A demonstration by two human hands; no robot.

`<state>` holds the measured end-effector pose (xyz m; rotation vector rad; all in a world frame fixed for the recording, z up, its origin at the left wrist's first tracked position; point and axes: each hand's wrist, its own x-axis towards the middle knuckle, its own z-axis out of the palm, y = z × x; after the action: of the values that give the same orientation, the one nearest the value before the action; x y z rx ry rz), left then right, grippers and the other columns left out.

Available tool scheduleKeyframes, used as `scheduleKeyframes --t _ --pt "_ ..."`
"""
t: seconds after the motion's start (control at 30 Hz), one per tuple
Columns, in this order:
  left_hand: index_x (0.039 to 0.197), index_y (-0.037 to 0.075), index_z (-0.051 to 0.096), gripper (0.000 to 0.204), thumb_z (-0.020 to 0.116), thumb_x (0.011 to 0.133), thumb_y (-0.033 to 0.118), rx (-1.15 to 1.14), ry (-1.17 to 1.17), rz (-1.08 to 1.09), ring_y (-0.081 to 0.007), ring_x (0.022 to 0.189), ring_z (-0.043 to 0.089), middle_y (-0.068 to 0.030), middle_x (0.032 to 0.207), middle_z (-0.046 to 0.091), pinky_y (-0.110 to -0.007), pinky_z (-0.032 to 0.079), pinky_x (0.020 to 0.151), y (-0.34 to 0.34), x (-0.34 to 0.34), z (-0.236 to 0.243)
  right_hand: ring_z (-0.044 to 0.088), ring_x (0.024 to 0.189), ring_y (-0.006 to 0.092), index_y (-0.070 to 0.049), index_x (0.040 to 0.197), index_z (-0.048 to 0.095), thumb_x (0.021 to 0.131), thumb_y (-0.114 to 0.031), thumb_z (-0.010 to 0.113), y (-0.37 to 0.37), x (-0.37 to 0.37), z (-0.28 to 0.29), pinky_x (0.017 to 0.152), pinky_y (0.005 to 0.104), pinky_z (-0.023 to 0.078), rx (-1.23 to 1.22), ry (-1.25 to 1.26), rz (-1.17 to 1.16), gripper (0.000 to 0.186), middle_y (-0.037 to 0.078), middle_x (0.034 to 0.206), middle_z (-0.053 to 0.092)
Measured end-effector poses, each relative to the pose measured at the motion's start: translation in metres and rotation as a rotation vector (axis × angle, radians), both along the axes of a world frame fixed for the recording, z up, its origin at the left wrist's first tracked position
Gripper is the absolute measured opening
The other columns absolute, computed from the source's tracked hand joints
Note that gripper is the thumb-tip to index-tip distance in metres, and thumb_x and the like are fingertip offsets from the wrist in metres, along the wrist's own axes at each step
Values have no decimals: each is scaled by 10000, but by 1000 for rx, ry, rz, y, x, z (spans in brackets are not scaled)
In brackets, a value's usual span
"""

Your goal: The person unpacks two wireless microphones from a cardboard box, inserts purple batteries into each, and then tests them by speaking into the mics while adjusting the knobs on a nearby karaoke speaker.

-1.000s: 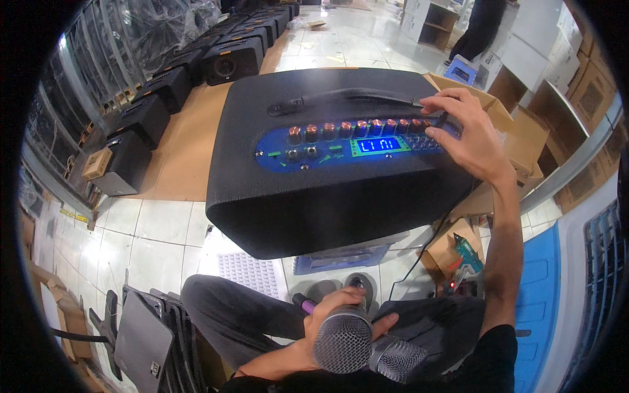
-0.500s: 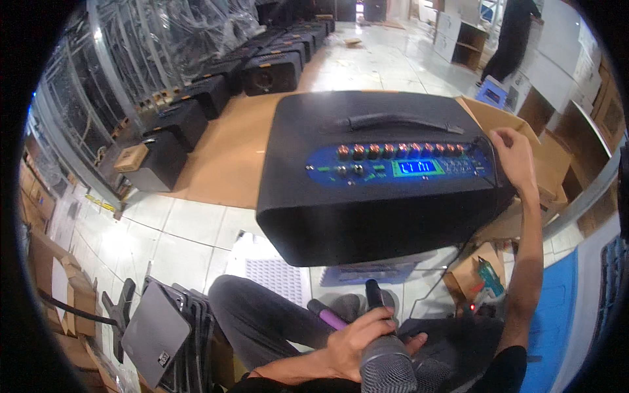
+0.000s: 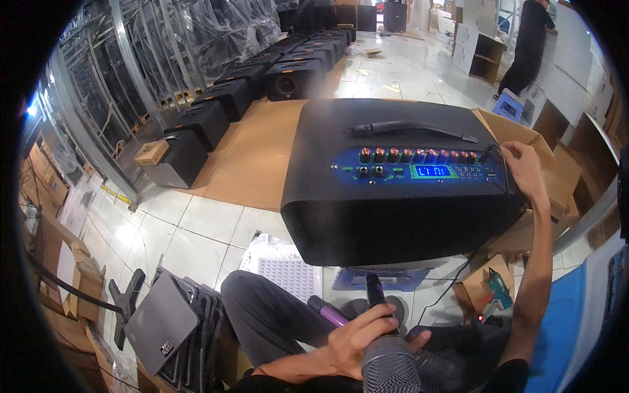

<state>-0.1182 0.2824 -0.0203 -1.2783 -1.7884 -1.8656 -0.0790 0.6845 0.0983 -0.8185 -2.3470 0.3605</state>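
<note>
A black portable speaker (image 3: 386, 226) with a top handle (image 3: 413, 130) stands before me, its blue control panel lit with a row of knobs (image 3: 419, 156) and a blue display (image 3: 432, 171). My right hand (image 3: 526, 171) is at the panel's right end, fingers pinched on a thin black cable (image 3: 504, 171); its plug end is partly hidden. My left hand (image 3: 367, 334), low over my lap, is closed around a black microphone (image 3: 392, 367) with a grey mesh head. A second microphone with a purple handle (image 3: 333, 316) lies crossed under it, apparently in the same grip.
More black speakers (image 3: 295, 78) line brown cardboard on the left. Grey panels (image 3: 164, 324) are stacked at lower left. A green glue gun (image 3: 499, 288) lies by a cardboard box at right, near an open carton (image 3: 557, 164). A person in dark clothes (image 3: 527, 46) stands far right.
The view has shifted, so the speaker appears slightly farther right. My right hand stays at the panel's right end, and my left hand keeps its grip on the microphones.
</note>
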Motion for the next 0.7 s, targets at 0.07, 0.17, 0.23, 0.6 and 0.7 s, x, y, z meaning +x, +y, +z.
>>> scheduleKeyframes --t 0.07,0.17,0.23,0.6,0.7 --pt "1045 -7 645 612 981 616 272 30 6 14 -313 886 746 -214 1021 702 -359 625 735 2 -3 5 712 894 274 69 1078 703 943 -286 663 4 1 -1 854 362 525 -16 14 -5 382 200 963 740" --pt "966 -4 670 520 976 617 230 12 64 47 -315 865 740 -170 978 672 -347 622 693 4 -9 8 700 874 245 70 1082 699 953 -283 653 10 2 -3 843 349 519 -10 17 18 379 186 943 737" --pt "913 8 692 449 968 626 215 23 140 136 -307 856 736 -145 974 645 -323 611 654 7 -8 7 680 860 197 71 1086 697 969 -277 636 15 3 -5 831 330 508 9 -12 34 372 161 926 733" --pt "853 34 733 305 930 690 200 86 211 287 -278 859 731 -111 1004 606 -262 583 572 9 -10 18 631 841 140 76 1106 699 971 -321 658 27 3 -5 801 287 488 -9 -43 67 422 109 917 723" --pt "849 30 730 309 932 685 197 59 182 287 -282 859 730 -109 1009 602 -270 587 580 8 -10 20 627 828 134 78 1098 699 971 -313 659 26 3 -5 793 282 486 -44 -10 77 413 102 903 718"
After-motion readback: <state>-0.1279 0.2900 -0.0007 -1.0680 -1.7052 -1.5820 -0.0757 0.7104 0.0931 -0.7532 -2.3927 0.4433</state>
